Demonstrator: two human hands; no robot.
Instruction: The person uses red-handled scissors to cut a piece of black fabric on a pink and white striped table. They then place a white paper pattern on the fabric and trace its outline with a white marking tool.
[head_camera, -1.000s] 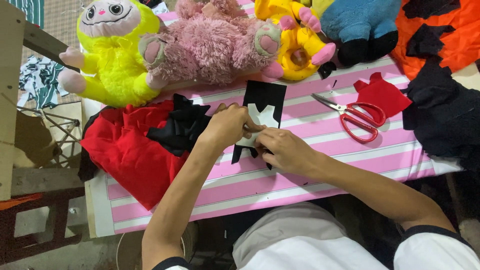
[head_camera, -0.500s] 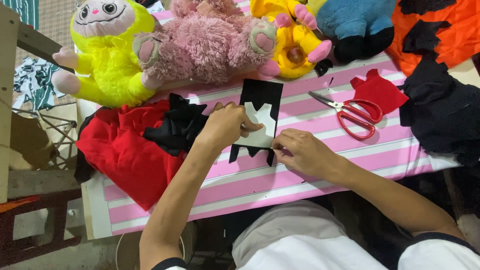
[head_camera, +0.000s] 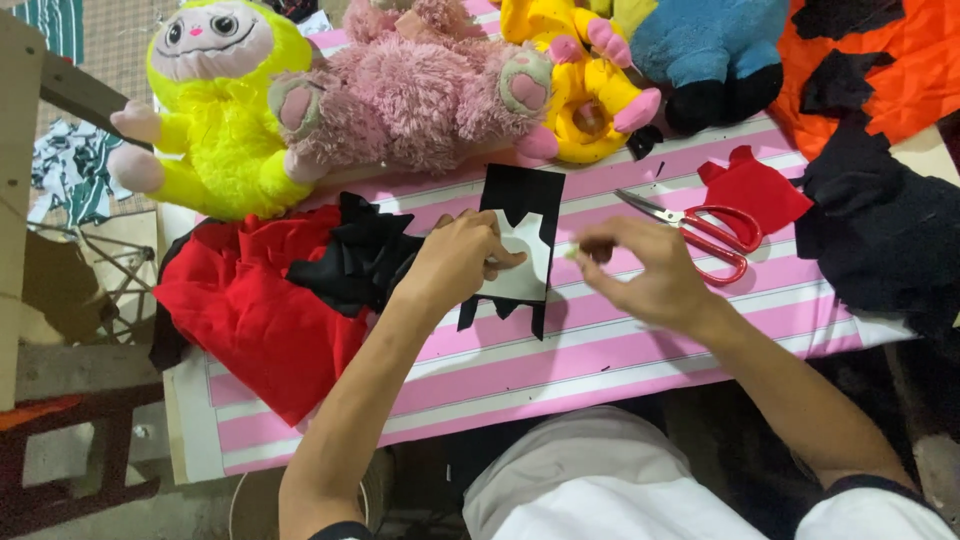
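— What were your hands doing at that moment?

— My left hand (head_camera: 455, 262) lay flat and loosely spread on a pale paper template (head_camera: 520, 262), pressing it onto a black fabric piece (head_camera: 525, 195) on the pink-striped surface (head_camera: 600, 350). My right hand (head_camera: 640, 272) hung just above the surface, right of the template, fingers curled in with thumb and forefinger pinched together. Whether anything sat in that pinch I could not tell; it was too small to make out.

— And the room around them?

— Tight on my left: a black fabric bundle (head_camera: 350, 262) sat touching my left wrist, on top of a red cloth (head_camera: 250, 320) that hung over the surface's near edge. Red-handled scissors (head_camera: 710, 232) lay just beyond my right hand, beside a red fabric cutout (head_camera: 755, 190). Plush toys, a yellow one (head_camera: 215, 110) and a pink one (head_camera: 410, 90), lined the far edge. The striped strip between my hands and the near edge lay open.
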